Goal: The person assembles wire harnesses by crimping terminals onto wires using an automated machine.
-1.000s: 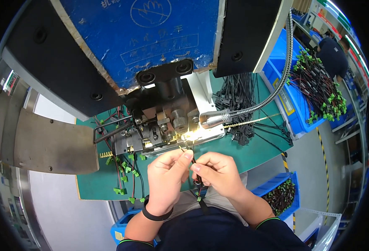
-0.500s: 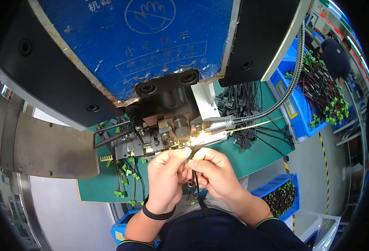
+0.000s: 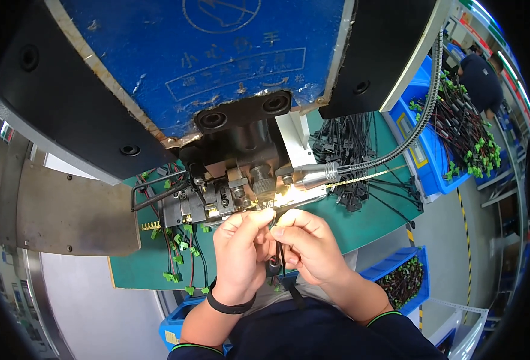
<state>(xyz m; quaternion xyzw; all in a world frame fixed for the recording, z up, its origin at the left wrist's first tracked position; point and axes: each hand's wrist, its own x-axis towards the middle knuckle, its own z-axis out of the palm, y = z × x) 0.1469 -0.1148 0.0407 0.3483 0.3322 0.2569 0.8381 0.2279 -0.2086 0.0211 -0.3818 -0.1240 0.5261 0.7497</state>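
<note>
My left hand [image 3: 240, 255] pinches a thin black cable [image 3: 281, 259] between thumb and forefinger, right below the tooling of a crimping press [image 3: 264, 183]. Beside it, almost touching, my right hand [image 3: 310, 249] grips the same cable with thumb and curled fingers. The cable's lower part hangs between my palms toward my lap, with a dark cylindrical piece next to it. Its upper end points into the brightly lit tooling; fingertips and glare hide the exact tip. A metal-tipped gooseneck lamp [image 3: 316, 176] shines on that spot from the right.
Black cables [image 3: 346, 147] lie heaped behind the lamp on the green table [image 3: 361, 225]. Wires with green connectors [image 3: 178, 252] lie at the left. Blue bins [image 3: 424, 174] of wired parts stand to the right. A brass-coloured terminal strip [image 3: 367, 177] runs out rightward. Another person [image 3: 481, 78] is far right.
The view has shifted slightly, so the press appears a little higher and further right. Both hands keep their hold on the cable at the tooling.
</note>
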